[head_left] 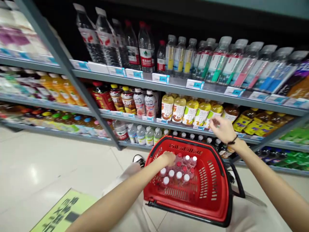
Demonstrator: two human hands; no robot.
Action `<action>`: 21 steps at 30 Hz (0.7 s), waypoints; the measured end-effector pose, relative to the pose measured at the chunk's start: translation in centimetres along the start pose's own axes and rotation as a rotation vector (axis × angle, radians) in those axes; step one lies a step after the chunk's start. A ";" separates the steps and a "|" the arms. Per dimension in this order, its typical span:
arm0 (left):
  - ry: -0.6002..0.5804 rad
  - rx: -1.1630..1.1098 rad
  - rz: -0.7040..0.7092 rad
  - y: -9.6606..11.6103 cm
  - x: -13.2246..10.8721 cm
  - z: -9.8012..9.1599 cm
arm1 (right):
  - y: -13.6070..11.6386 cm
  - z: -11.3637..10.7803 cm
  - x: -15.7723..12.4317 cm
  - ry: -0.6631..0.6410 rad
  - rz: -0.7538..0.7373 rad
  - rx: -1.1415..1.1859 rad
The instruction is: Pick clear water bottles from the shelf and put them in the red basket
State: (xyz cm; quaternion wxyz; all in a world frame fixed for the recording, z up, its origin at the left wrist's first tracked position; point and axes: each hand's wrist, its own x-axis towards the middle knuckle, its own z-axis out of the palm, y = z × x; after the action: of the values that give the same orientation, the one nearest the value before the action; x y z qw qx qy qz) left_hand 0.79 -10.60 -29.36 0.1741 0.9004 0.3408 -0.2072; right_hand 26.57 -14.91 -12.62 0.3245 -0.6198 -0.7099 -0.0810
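Note:
My left hand (168, 158) reaches down into a red plastic shopping basket (218, 193), its fingers closed at the top of a small bottle that they mostly hide. Several clear bottles (179, 175) with white or red caps stand grouped in the basket around that hand. Raised above the basket's far right rim, my right hand (223, 130) is slightly blurred, with loosely curled fingers and no bottle in its grasp. A dark reddish-brown patch shows between its thumb and fingers; what it is I cannot make out. Behind this hand are yellow-green drink bottles (202, 112) on the middle shelf.
Grey shelves (173, 86) cross the view, holding large water bottles (106, 37), boxy clear bottles (220, 59) and bottled drinks. A slanted upright (79, 80) divides them at left. My knees flank the basket. A yellow-green floor sign (65, 206) lies at lower left.

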 end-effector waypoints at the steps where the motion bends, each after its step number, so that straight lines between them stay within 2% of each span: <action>1: -0.019 0.021 -0.010 0.0 -0.2 -0.2 | -0.7 -1.6 2.6 0.100 -0.025 -0.039; 3: -0.036 0.048 -0.016 0.2 -0.7 -0.4 | -1.9 -4.4 7.5 0.261 -0.056 -0.097; 6: -0.019 0.050 0.000 0.8 -1.0 -0.7 | -2.9 -7.5 14.3 0.470 -0.129 -0.196; 8: -0.006 0.046 0.003 1.0 -0.9 -0.7 | -3.0 -8.8 18.4 0.509 -0.170 -0.263; 11: 0.000 0.042 -0.005 1.1 -0.6 -0.5 | -2.7 -9.7 23.2 0.440 -0.187 -0.363; 15: 0.005 0.038 -0.013 0.9 -0.4 -0.2 | -2.1 -9.7 26.4 0.344 -0.121 -0.388; 21: 0.016 0.039 -0.003 0.8 -0.5 -0.1 | -2.7 -9.4 26.8 0.331 -0.233 -0.351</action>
State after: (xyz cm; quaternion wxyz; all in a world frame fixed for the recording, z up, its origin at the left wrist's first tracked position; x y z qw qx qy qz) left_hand 0.98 -11.42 -28.90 0.1535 0.9047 0.3395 -0.2068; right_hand 26.86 1.79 10.48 0.3125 -0.5588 -0.6889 -0.3399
